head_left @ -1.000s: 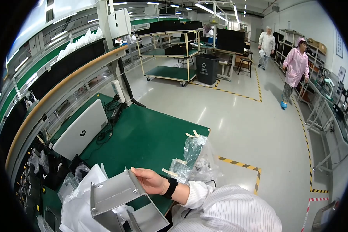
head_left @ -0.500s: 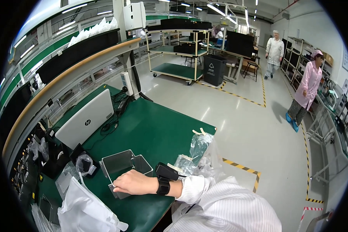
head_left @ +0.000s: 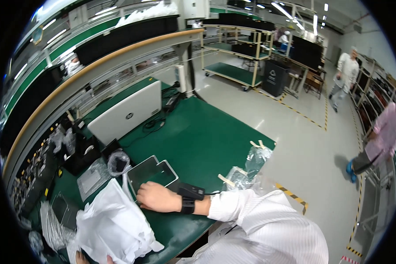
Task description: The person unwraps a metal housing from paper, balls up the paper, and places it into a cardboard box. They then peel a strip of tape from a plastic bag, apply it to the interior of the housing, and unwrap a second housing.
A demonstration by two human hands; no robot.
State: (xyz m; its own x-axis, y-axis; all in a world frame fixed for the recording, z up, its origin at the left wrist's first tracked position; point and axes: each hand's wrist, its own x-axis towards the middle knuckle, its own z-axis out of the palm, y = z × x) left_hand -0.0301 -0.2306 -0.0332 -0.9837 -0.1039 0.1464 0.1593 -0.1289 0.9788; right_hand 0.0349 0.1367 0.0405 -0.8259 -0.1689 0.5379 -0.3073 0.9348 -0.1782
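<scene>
My right hand, with a black strap and small black device on its wrist, has its fingers curled over the near edge of an open grey metal frame. That frame stands on the green tabletop, and its near side is partly covered by my hand. At the lower edge, fingertips of my left hand show on either side of the bottom of a crumpled white bag, gripping it; the rest of that hand is out of view. The bag stands just left of the metal frame.
A white laptop stands farther back beside black cables. Clear plastic wrap lies on the right table edge. Bagged parts and black items crowd the left. Beyond the table are a bin, a cart and two people.
The view has swung left, shifting the scene rightward. Left fingertips have come into view at the white bag, which sits nearer the metal frame. My right hand stays at the frame's near edge.
</scene>
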